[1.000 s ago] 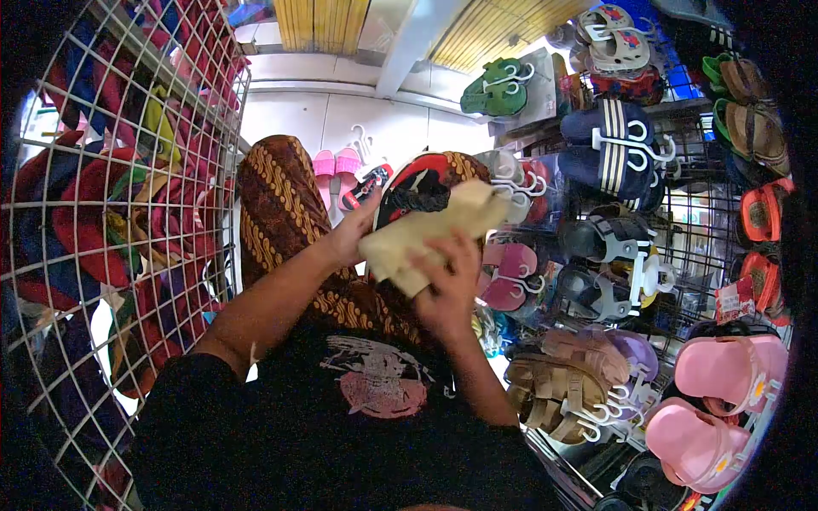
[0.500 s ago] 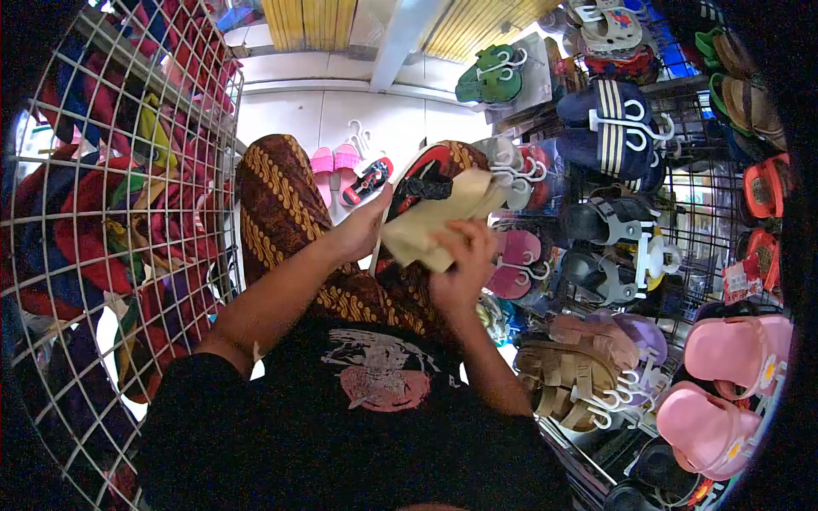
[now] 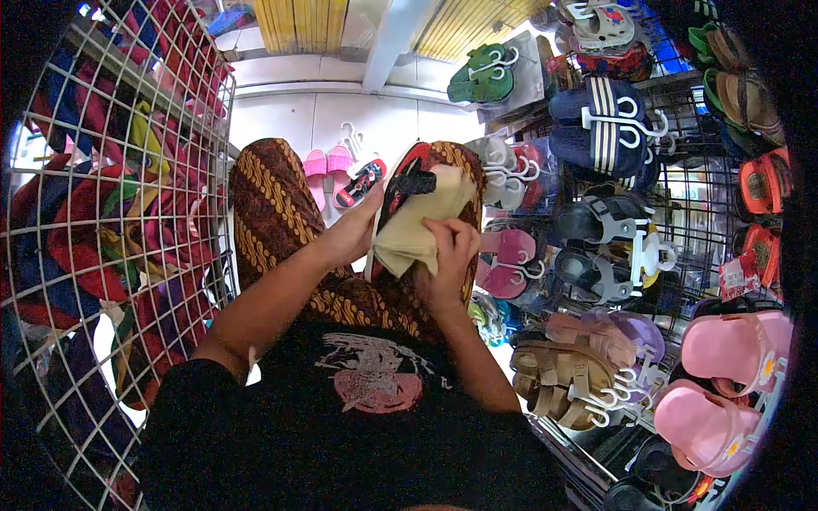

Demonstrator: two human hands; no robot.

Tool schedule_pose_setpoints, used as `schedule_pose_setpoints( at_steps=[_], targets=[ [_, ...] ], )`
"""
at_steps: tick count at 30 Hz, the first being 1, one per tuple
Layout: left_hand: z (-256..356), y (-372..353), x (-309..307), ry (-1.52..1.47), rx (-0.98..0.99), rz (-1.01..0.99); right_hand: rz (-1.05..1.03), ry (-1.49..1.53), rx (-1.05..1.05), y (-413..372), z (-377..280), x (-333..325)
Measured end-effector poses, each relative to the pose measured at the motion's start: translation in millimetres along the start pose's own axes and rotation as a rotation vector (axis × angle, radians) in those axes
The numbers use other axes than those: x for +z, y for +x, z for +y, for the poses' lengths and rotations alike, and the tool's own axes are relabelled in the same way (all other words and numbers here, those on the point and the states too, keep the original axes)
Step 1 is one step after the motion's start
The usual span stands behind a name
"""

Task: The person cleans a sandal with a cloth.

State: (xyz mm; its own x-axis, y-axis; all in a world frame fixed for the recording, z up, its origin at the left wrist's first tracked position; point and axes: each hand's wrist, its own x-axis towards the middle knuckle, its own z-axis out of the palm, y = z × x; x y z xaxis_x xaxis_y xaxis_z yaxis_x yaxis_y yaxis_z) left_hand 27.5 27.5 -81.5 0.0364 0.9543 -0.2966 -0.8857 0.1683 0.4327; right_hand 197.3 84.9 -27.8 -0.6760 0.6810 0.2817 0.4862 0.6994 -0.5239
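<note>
Head view: fingers of the right hand are bent inward, gripping the near part of a folded pale yellow cloth; its thumb is too blurred to place exactly. Fingers of the left hand are closed around the left edge of a red-and-black sandal, their tips partly hidden. This sandal is tilted in front of the wearer's right leg, its dark strap facing up, with the cloth lying against it and covering part of it.

Step in hand, as judged: wiping the sandal. Continuing calls for a steady left grip and the cloth pressed flat and worked along the uncovered parts.

Beyond the hands, a pink pair of sandals and another red-and-black sandal rest on the floor. Striped navy slides hang at the right, with pink clogs lower down.
</note>
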Motion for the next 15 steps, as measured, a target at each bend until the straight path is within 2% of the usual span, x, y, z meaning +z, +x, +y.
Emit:
schedule_pose_setpoints(
  at_steps=[2,4,6,7,9,12,14,15],
  targets=[
    [-1,2,-3,0.054,-0.021,0.063,0.027,-0.018,0.019,6,-6,0],
    [4,-1,-5,0.086,-0.064,0.148,-0.042,0.045,-0.054,4,-17,-6],
    [9,-8,-1,-0.018,-0.165,0.168,-0.111,0.070,-0.148,3,-28,-11],
    [14,-11,6,-0.009,-0.130,0.172,-0.133,0.059,-0.169,7,-26,-18],
    [13,-10,10,0.019,-0.037,0.179,-0.083,0.219,-0.054,1,-15,-17],
    [4,1,-14,-0.108,0.051,0.010,-0.044,0.406,0.006,-3,-13,-29],
    [3,6,-21,-0.126,0.054,0.048,-0.063,0.545,0.046,-7,-18,-37],
    [5,7,-19,-0.164,0.052,0.040,-0.072,0.460,-0.055,-6,-21,-37]
  ],
)
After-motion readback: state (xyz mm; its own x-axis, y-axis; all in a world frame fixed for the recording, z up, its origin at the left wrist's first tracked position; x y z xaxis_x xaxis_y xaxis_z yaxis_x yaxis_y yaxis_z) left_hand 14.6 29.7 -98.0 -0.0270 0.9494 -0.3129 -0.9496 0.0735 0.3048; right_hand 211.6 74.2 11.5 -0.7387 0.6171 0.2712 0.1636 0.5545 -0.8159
